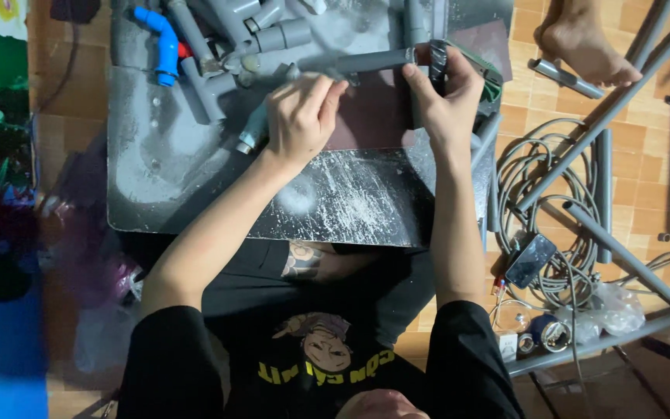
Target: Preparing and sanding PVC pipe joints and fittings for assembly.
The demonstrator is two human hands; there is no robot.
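Two hands share one grey pipe (366, 60). Left hand (300, 116) pinches mid-length; right hand (447, 93) clasps its taped end. Looks stiff, light, smooth.

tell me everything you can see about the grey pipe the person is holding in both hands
The grey pipe is a plain round tube, plastic by its look, with a matte, dusty surface. It lies roughly level, running left to right above a dark, scratched work board. The left hand pinches its left part with the fingertips; the right hand closes round its right end, where a dark piece hides the tip. More grey pipes lie just behind it.
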